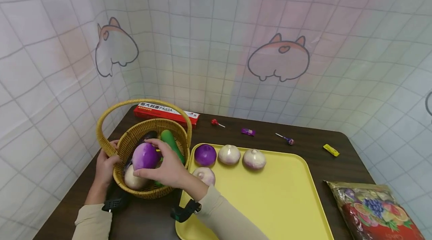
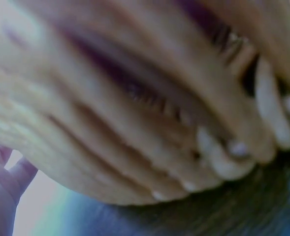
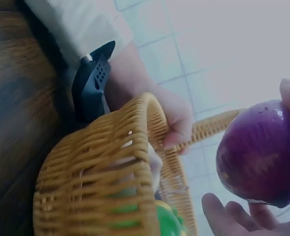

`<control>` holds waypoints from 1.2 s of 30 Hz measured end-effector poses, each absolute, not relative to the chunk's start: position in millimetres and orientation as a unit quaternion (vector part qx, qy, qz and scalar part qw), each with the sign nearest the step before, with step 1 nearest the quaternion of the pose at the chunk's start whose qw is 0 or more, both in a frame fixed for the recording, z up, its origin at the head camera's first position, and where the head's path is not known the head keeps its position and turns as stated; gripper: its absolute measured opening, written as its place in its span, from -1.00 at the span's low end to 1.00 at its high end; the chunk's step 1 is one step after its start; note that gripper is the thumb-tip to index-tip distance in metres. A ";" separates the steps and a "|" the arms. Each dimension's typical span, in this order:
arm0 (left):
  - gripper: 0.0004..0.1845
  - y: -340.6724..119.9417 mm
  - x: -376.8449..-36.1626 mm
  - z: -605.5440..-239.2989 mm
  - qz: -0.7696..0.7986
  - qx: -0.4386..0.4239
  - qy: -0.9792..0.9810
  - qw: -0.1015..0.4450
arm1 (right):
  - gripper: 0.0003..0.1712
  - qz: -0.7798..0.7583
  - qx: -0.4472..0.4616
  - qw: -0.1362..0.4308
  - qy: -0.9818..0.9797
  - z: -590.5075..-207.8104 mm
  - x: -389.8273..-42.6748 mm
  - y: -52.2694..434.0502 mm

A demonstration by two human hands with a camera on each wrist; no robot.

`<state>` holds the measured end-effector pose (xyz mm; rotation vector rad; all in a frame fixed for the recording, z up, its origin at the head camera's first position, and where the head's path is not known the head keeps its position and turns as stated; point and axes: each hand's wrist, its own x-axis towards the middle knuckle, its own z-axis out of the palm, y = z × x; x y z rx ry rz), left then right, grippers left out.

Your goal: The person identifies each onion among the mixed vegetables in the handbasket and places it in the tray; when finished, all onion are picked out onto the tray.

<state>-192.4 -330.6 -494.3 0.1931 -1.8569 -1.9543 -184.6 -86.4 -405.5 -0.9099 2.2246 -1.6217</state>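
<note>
Our right hand (image 1: 167, 168) is curling its fingers round the purple onion (image 1: 145, 156) just above the wicker basket (image 1: 133, 139) — thumb on one flank, fingers on the other. Our left hand (image 1: 106, 165) is gripping the basket's rim, steadying it. The onion is looking smooth, round and light, probably a slippery toy, so we are judging a hold across its widest part safest. Beside the basket, four more onions are sitting on the yellow tray (image 1: 270, 202) on the desk (image 1: 303, 138)

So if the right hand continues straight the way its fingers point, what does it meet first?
Probably the left hand gripping the wicker basket rim; the right hand points leftward holding the purple onion, though depth is unclear.
</note>
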 end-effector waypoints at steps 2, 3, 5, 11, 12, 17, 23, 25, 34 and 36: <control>-0.69 -331.5 -192.0 -494.9 -0.705 0.071 -0.671 0.219 | -0.10 -0.551 -0.312 0.116 0.765 -403.6 -179.8 -78.1; -0.70 -331.7 -192.0 -495.2 -0.704 0.072 -0.672 0.219 | -0.08 -0.549 -0.308 0.113 0.769 -402.9 -177.6 -73.4; -0.70 -331.4 -192.1 -495.2 -0.705 0.076 -0.671 0.217 | -0.05 -0.549 -0.299 0.108 0.773 -403.1 -173.5 -62.9; -0.68 -329.6 -194.3 -495.4 -0.715 0.085 -0.662 0.211 | -0.05 -0.554 -0.269 0.083 0.783 -412.6 -165.8 -24.4; -0.69 -329.4 -194.4 -495.2 -0.715 0.086 -0.660 0.211 | -0.04 -0.558 -0.266 0.077 0.782 -414.9 -165.5 -18.1; -0.69 -328.9 -192.9 -493.9 -0.724 0.093 -0.648 0.216 | -0.05 -0.604 -0.261 0.063 0.750 -426.5 -165.5 10.3; -0.68 -328.0 -191.8 -493.6 -0.727 0.092 -0.645 0.217 | -0.06 -0.598 -0.228 0.046 0.767 -432.6 -163.0 39.3; -0.69 -327.6 -191.6 -493.3 -0.728 0.092 -0.643 0.217 | -0.08 -0.590 -0.220 0.034 0.776 -434.8 -161.9 48.5; -0.66 -329.1 -192.7 -494.3 -0.732 0.095 -0.642 0.208 | -0.04 -0.585 -0.177 -0.012 0.791 -458.5 -161.7 86.9; -0.66 -329.1 -192.5 -494.3 -0.729 0.097 -0.646 0.206 | 0.00 -0.581 -0.161 -0.014 0.798 -464.7 -161.7 93.5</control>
